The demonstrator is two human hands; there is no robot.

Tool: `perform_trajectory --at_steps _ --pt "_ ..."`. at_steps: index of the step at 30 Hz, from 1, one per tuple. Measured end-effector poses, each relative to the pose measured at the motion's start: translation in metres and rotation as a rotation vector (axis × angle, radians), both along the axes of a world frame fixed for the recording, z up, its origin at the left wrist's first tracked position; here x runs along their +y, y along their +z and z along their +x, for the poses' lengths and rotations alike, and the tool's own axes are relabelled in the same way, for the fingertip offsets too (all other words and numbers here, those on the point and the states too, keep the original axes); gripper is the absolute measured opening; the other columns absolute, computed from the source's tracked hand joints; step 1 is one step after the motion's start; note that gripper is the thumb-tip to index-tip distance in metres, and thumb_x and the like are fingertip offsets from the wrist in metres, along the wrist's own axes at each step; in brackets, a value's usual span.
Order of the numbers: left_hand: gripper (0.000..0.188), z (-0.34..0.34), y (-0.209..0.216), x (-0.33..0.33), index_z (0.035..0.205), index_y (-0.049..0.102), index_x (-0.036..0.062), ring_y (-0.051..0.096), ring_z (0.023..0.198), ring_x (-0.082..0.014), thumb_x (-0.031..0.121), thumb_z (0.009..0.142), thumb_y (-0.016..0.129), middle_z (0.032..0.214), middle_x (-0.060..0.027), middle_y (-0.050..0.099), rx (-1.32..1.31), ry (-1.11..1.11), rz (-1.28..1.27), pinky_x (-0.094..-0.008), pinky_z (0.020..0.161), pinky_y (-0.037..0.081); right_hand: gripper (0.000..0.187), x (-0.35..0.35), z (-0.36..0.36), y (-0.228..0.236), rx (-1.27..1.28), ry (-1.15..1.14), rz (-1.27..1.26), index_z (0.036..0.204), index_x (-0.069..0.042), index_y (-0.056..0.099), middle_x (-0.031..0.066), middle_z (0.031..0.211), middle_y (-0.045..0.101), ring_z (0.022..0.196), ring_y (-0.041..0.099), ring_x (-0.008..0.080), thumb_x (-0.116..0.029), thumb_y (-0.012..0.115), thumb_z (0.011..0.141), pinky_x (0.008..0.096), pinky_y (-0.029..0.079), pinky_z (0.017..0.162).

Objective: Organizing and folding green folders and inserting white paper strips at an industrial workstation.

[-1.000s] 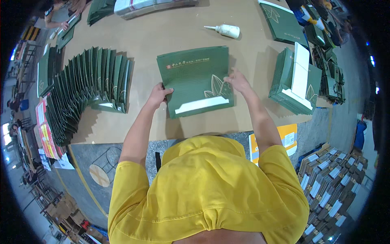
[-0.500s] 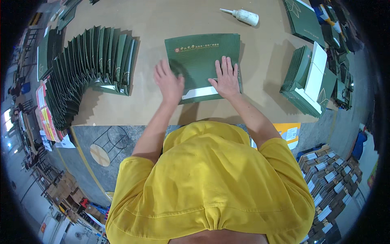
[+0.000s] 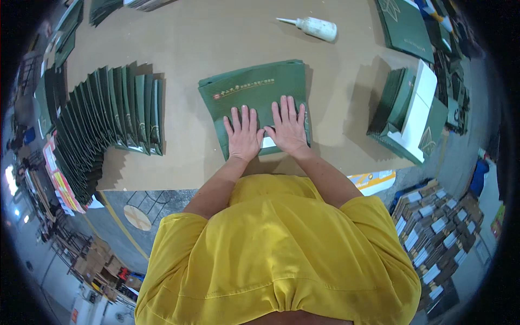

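Observation:
A green printed paper bag (image 3: 241, 92), folded flat, lies in front of me on the brown tabletop, slightly turned. A white strip (image 3: 268, 142) shows along its near edge, partly hidden by my hands. My left hand (image 3: 244, 134) rests flat on the bag's lower left part, fingers stretched out. Beside it, my right hand (image 3: 290, 127) presses flat on the lower right part, fingers extended. The two thumbs nearly meet in the middle. Neither hand grasps anything.
A curved row of green folded bags (image 3: 103, 114) stands at the left. On the right is another stack of green bags (image 3: 392, 108) with a white flap. A white squeeze bottle (image 3: 318, 28) lies beyond the bag. The table's near edge (image 3: 146, 190) runs before me.
My left hand has come down from above the bag's left edge onto its surface. My right hand stays flat on it. The bag now sits more turned, its left side lower.

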State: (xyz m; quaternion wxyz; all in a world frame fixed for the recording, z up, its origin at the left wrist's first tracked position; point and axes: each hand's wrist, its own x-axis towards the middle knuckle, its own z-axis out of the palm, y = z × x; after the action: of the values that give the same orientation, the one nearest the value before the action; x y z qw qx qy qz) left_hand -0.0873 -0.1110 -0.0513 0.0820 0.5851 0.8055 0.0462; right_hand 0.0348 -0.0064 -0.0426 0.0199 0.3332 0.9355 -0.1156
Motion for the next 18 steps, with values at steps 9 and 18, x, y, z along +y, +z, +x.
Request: perform_trajectory --at_steps 9,18 --pt "0.065 -0.007 -0.001 0.0 0.139 0.03 0.0041 0.012 0.136 -0.0413 0.038 0.086 0.047 0.147 -0.0178 0.022 -0.001 0.0 -0.011 -0.0594 0.107 0.008 0.045 0.002 0.039 0.014 0.815 -0.715 -0.095 0.125 -0.004 0.044 0.0179 0.126 0.043 0.121 0.038 0.0297 -0.025 0.051 0.086 0.0442 0.028 0.101" --pt "0.054 -0.03 0.005 0.014 0.139 0.032 0.013 0.013 0.137 -0.0352 0.039 0.092 0.038 0.147 -0.0111 0.023 -0.213 0.006 -0.02 -0.0549 0.107 0.011 0.019 -0.109 0.039 0.003 1.584 -1.556 -1.469 0.102 -0.006 0.05 0.0064 0.097 0.057 0.085 0.057 0.0189 -0.01 0.051 0.084 0.0334 0.047 0.073"
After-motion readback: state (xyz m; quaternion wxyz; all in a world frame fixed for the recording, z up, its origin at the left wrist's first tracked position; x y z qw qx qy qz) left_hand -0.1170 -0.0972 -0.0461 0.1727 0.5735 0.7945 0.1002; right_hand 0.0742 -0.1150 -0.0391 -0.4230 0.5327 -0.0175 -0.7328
